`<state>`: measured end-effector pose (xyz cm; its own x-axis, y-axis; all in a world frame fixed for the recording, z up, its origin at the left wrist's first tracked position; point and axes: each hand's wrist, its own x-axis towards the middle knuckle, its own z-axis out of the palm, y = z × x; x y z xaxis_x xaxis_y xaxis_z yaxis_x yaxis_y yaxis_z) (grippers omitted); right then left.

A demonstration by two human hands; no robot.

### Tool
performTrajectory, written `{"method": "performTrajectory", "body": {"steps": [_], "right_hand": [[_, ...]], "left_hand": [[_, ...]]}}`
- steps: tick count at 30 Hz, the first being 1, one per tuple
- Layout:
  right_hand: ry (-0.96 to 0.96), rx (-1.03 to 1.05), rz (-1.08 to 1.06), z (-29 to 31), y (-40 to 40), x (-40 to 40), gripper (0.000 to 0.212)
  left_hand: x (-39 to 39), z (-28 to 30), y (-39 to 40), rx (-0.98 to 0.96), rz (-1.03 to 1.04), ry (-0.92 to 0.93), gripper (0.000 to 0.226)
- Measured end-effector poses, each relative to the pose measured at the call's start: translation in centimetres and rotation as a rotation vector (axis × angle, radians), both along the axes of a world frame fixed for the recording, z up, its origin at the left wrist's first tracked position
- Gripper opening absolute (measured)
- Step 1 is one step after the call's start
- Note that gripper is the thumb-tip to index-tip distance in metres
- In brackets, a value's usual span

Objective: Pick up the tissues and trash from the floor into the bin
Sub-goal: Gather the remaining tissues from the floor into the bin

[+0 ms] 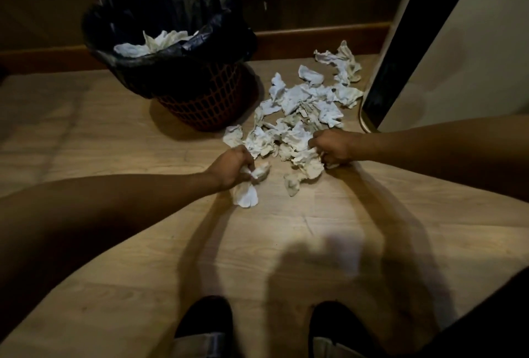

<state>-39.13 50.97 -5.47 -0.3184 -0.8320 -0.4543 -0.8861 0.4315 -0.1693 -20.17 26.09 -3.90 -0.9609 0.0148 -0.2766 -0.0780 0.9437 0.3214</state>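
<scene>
A pile of several crumpled white tissues [303,108] lies on the wooden floor, right of the bin [200,100]. The bin is a red mesh basket lined with a black bag, and a few tissues [154,43] lie inside it. My left hand [232,167] is closed on a bunch of tissues [245,197] at the near left edge of the pile. My right hand [333,147] grips tissues [306,161] at the pile's near right edge. Both hands are low, at floor level.
A dark wall with a wooden skirting board [323,35] runs behind the bin. A white panel with a black edge [406,51] stands at the right, close to the pile. My two shoes [204,326] are at the bottom of the view.
</scene>
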Motion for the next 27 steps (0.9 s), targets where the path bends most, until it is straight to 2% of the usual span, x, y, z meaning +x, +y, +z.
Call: {"method": "performTrajectory", "body": {"steps": [3,6,9,12,15,17,23,27], "right_hand": [[-0.025,-0.035,-0.034,0.2,0.5,-0.4,0.053],[-0.039,-0.068,-0.056,0.2,1.5,-0.5,0.050],[-0.049,-0.093,-0.090,0.8,2.6,-0.8,0.046],[-0.020,-0.120,-0.127,1.3,4.0,-1.0,0.046],[0.016,-0.119,-0.172,2.0,5.3,-1.2,0.045],[0.035,-0.114,-0.188,3.0,5.5,-1.3,0.040],[0.136,-0.141,-0.231,6.8,3.6,-2.2,0.030],[0.144,-0.297,-0.341,10.1,1.7,-2.3,0.024]], "left_hand": [[-3.0,0.6,0.1,-0.072,0.015,0.034,0.023],[-5.5,0.0,-0.4,-0.119,-0.020,-0.062,0.024],[-6.4,-1.2,-0.4,-0.026,-0.047,-0.142,0.022],[-5.8,-2.1,0.2,0.003,-0.082,-0.181,0.040],[-4.7,-2.0,0.4,-0.029,-0.121,-0.159,0.022],[-4.0,-1.2,0.3,-0.035,-0.129,-0.167,0.023],[-3.2,3.3,-0.9,0.003,-0.101,-0.059,0.036],[-3.6,7.1,-1.3,0.010,-0.064,0.043,0.057]]}}
